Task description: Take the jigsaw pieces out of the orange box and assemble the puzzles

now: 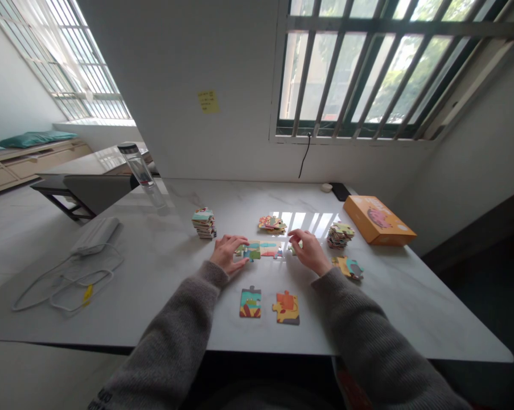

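A short row of joined jigsaw puzzle pieces point(270, 249) lies flat on the white table, with green, pale blue and red patches. My left hand point(227, 253) closes thumb and fingers round the left-end puzzle piece point(241, 250). At the other side, my right hand point(310, 252) is curled over a greenish puzzle piece point(293, 248), apart from the row and partly hidden by the fingers. Nearer me lie a teal puzzle piece with a green animal point(250, 303) and a yellow-orange puzzle piece point(287, 308), side by side but separate.
Puzzle pieces stand in a left stack point(204, 224) and a right stack point(340, 235); a low pile point(272, 224) lies behind the row. More pieces point(348, 267) sit by my right forearm. Around are an orange box point(378, 221), black phone point(340, 191), glass bottle point(138, 165) and white cable point(75, 285).
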Action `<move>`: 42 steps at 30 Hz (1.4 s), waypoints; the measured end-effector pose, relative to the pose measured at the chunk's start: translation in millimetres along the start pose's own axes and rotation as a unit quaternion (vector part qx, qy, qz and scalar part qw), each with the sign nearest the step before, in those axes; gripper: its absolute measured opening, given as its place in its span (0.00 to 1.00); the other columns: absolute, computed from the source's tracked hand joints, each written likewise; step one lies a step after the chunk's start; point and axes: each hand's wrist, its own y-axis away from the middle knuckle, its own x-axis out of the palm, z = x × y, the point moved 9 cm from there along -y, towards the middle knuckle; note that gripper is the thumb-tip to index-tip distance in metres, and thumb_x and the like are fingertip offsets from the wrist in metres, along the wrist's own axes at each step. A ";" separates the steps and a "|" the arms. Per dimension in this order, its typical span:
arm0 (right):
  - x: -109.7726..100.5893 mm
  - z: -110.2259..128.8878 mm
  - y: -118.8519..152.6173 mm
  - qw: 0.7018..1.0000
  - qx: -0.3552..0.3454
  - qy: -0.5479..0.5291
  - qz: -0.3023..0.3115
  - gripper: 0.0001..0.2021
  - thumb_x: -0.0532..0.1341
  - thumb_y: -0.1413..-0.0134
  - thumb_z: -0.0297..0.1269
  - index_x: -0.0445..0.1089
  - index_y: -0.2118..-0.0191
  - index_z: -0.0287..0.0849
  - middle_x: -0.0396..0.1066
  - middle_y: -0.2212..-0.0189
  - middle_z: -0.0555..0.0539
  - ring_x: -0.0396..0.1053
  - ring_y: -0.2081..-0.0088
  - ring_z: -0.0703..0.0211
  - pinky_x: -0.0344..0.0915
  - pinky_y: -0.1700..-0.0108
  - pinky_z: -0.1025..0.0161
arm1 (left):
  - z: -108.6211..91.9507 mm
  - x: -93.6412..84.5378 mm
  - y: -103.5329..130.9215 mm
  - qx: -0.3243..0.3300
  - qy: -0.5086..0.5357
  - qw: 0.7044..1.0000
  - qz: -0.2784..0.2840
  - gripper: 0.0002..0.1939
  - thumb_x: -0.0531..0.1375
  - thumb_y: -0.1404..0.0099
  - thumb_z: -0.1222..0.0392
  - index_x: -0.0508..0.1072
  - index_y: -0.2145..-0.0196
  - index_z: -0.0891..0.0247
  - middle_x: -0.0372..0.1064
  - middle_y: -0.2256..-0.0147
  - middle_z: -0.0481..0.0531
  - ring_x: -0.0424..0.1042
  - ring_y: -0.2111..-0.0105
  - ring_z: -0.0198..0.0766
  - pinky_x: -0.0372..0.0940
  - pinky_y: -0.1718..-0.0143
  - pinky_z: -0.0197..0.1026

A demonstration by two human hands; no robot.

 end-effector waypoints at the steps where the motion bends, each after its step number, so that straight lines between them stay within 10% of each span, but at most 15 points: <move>1: 2.9 2.6 1.0 1.000 -0.009 0.002 0.005 0.10 0.55 0.42 0.27 0.71 0.58 0.43 0.75 0.70 0.47 0.69 0.63 0.52 0.64 0.57 0.57 | -2.6 -1.0 -0.2 0.007 0.013 1.000 -0.007 0.21 0.67 0.43 0.58 0.71 0.51 0.57 0.73 0.50 0.52 0.67 0.53 0.48 0.57 0.51 0.49; 13: 21.9 87.3 26.3 0.974 -0.213 -0.014 0.071 0.23 0.60 0.38 0.36 0.60 0.38 0.49 0.64 0.41 0.41 0.61 0.41 0.47 0.63 0.41 0.46 | -26.3 -3.8 0.8 0.072 0.086 0.993 -0.045 0.23 0.69 0.41 0.54 0.69 0.49 0.56 0.74 0.51 0.53 0.70 0.53 0.47 0.63 0.50 0.50; 22: 32.3 69.8 24.2 0.970 -0.209 0.033 0.119 0.20 0.62 0.38 0.36 0.64 0.42 0.48 0.68 0.43 0.43 0.64 0.44 0.49 0.63 0.43 0.48 | -24.9 7.3 0.9 0.058 0.077 0.995 0.000 0.21 0.65 0.37 0.53 0.69 0.48 0.58 0.72 0.51 0.55 0.70 0.51 0.47 0.63 0.49 0.50; 30: -6.3 -18.1 8.8 0.987 -0.027 0.141 0.078 0.21 0.63 0.46 0.31 0.68 0.45 0.41 0.74 0.51 0.38 0.66 0.51 0.42 0.64 0.50 0.49 | -21.6 23.3 2.2 0.058 0.066 0.994 0.072 0.14 0.57 0.34 0.59 0.74 0.51 0.59 0.72 0.50 0.56 0.69 0.49 0.47 0.63 0.45 0.52; 42: 17.3 -8.4 19.1 0.978 -0.067 0.129 0.148 0.16 0.60 0.47 0.27 0.71 0.52 0.44 0.74 0.51 0.44 0.65 0.52 0.48 0.62 0.48 0.54 | -20.0 42.8 9.9 0.056 0.051 0.989 0.126 0.19 0.59 0.36 0.58 0.72 0.47 0.57 0.68 0.42 0.56 0.66 0.42 0.50 0.58 0.39 0.57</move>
